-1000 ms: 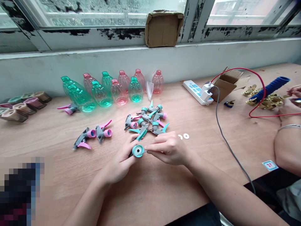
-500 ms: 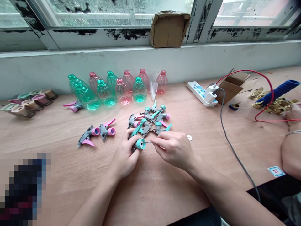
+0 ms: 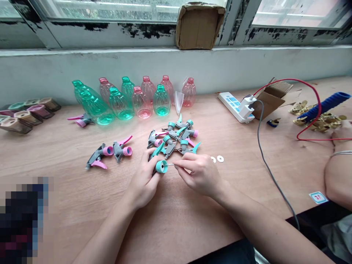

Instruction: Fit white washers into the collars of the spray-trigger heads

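My left hand [image 3: 145, 181] is closed around a spray trigger head [image 3: 161, 166] with a teal collar, whose open end faces right. Between the thumb and fingertips of my right hand [image 3: 199, 174] is a thin pale tube [image 3: 171, 164]. Its tip is at the mouth of the collar; how deep it reaches inside I cannot tell. Just beyond my hands lies a pile of grey spray trigger heads [image 3: 183, 145] with teal or pink parts. Two white washers, one of them this ring [image 3: 220, 158], lie past my right knuckles.
Several green and pink bottles [image 3: 161, 101] stand along the wall. Pink trigger heads [image 3: 120, 150] lie to the left. At right are a power strip [image 3: 232, 104], a grey cable [image 3: 265, 165], a cardboard box [image 3: 271, 102] and a co-worker's hand [image 3: 345, 128] beside gold metal parts [image 3: 324, 123].
The view has shifted slightly. A second washer now shows beside my right hand. Both hands keep their grips, the tube still at the teal collar.
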### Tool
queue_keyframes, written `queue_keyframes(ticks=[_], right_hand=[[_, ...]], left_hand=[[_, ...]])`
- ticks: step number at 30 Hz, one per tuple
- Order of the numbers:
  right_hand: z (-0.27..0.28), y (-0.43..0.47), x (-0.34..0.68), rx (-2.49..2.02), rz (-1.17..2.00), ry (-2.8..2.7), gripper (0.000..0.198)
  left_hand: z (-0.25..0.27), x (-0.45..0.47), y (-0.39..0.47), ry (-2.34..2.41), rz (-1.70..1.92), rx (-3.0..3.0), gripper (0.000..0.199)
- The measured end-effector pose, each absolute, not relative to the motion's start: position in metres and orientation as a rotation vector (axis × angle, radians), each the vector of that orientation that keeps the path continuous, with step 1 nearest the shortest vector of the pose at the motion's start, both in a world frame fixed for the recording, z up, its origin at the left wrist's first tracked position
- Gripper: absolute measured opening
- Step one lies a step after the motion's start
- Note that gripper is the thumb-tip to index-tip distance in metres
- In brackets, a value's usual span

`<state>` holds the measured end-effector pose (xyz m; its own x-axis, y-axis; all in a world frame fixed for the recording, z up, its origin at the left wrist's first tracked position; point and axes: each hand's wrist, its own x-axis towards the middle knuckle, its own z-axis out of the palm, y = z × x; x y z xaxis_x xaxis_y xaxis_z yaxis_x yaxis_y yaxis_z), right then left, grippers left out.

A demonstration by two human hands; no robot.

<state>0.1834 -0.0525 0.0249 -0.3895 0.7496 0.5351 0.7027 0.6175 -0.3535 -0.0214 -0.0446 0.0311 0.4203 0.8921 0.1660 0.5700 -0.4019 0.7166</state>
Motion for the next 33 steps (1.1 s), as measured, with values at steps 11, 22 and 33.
queue_keyframes(ticks=[11,22,33], right_hand=[[0.037,-0.048,0.205,-0.777,0.056,-2.473,0.023],[0.028,-0.045,0.201,-0.734,0.165,-2.392,0.021],[0.019,-0.045,0.184,-0.731,0.189,-2.128,0.017]], left_hand=[[0.041,-0.030,-0.044,0.909,0.455,2.099,0.019],[0.044,-0.030,-0.043,0.884,0.464,2.045,0.022],[0.029,-0.031,-0.041,0.955,0.682,2.049,0.017]])
